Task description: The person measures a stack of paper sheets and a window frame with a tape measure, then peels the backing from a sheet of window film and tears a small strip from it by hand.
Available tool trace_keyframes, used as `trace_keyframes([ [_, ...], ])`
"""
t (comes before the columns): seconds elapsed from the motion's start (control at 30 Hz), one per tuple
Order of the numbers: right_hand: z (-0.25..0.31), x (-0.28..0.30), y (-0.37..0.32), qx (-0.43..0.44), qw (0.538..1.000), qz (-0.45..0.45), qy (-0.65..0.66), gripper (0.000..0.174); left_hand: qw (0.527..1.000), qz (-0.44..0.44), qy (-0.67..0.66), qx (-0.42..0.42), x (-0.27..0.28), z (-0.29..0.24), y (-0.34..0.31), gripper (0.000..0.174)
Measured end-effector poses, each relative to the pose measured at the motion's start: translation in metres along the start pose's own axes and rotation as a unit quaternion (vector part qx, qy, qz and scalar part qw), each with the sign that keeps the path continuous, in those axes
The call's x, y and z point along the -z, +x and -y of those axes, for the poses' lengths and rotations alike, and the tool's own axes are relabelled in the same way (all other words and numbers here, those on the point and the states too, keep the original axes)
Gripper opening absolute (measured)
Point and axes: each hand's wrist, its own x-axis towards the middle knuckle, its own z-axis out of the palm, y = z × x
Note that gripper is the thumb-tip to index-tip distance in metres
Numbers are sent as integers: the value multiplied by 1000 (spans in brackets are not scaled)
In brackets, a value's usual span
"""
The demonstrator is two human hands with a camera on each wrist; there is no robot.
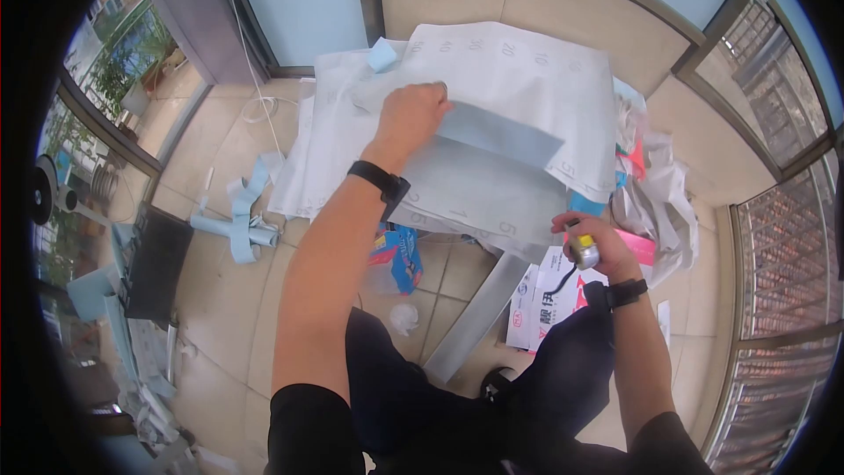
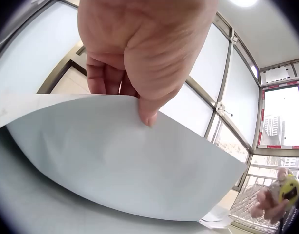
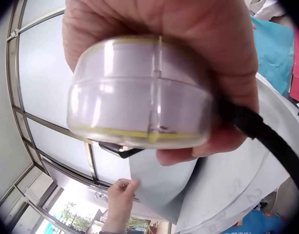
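The left hand (image 1: 411,123) pinches the upper edge of a pale blue-grey sheet (image 1: 497,134), lifting it above a stack of white sheets (image 1: 545,70) printed with numbers. From the left wrist view, the thumb lies on the near face of the sheet (image 2: 125,156) and the other fingers are behind it. At the stack's right front corner, the right hand (image 1: 607,246) grips a tape measure (image 1: 584,251) with a clear and yellow case and a black strap. The case (image 3: 139,97) fills much of the right wrist view, with fingers curled round it.
A long grey strip (image 1: 475,317) slants on the tiled floor by the legs. Nearby are a blue package (image 1: 406,259) and a white-and-pink box (image 1: 549,299). Curled blue strips (image 1: 242,229) lie left, crumpled wrapping (image 1: 659,202) right. Glass panels (image 1: 299,4) stand behind.
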Motion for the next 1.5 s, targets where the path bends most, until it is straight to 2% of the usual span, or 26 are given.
trace_keyframes([
  [0.03,-11,2,4,2,1000,0,4,39,999,-5,14,32,6,-2,4,16],
  [0.1,-30,-1,10,35,974,-194,-109,36,999,-4,40,34,12,-7,6,13],
  [0.17,-40,8,10,15,976,-199,-81,37,998,-3,62,34,10,-9,4,11],
  [0.23,-53,25,16,-21,989,-114,-87,39,991,-15,99,-83,-5,-3,-8,7],
  [0.27,-44,18,11,-26,989,-116,-84,39,991,-12,98,-88,-7,-4,-15,7],
  [0.33,-31,16,8,-18,992,-112,-53,39,981,19,109,-158,-12,-9,-31,7],
  [0.37,-26,15,6,-11,994,-104,-26,40,980,22,108,-163,-17,-13,-39,7],
  [0.4,-20,14,3,28,996,-65,56,45,982,43,97,-159,-21,-18,-45,12],
  [0.43,-11,15,1,29,995,-69,61,45,982,64,86,-155,-25,-21,-52,16],
  [0.47,0,16,-1,33,993,-22,112,48,981,67,85,-159,-26,-28,-61,16],
  [0.5,9,17,-1,38,986,25,162,51,979,60,69,-183,-26,-34,-70,20],
  [0.57,23,14,0,59,980,37,186,53,974,55,52,-212,-26,-42,-81,24],
  [0.67,34,13,7,81,976,39,198,54,968,105,72,-218,-29,-40,-85,25],
  [0.77,37,15,9,82,978,26,191,56,975,134,28,-178,-37,-29,-79,20],
  [0.83,34,18,10,66,969,34,235,52,988,143,-21,-47,-49,-18,-72,16],
  [0.93,26,21,4,112,958,55,259,53,990,101,-23,-91,-29,-23,-46,15],
  [1.03,4,27,-2,100,950,32,294,52,986,144,-42,-70,-13,-13,-16,18],
  [1.07,-9,31,1,65,956,-16,284,51,986,150,-37,-66,-8,-12,-5,18],
  [1.1,-22,34,6,59,955,-12,291,51,988,139,4,-60,-3,-10,7,19],
  [1.17,-46,35,15,-8,980,-146,136,47,989,114,64,-75,2,-4,20,22],
  [1.23,-65,31,19,-16,977,-148,155,44,986,107,83,-93,14,-1,36,23],
  [1.3,-89,41,34,-99,987,-92,83,41,990,75,85,-84,40,-8,67,25],
  [1.37,-112,49,47,-67,993,-93,39,45,989,76,94,-87,52,-10,79,26],
  [1.43,-122,59,51,-13,995,-56,-77,41,988,74,103,-88,62,-11,86,26],
  [1.5,-103,50,41,29,989,-42,-139,37,987,85,104,-90,68,-13,89,26],
])
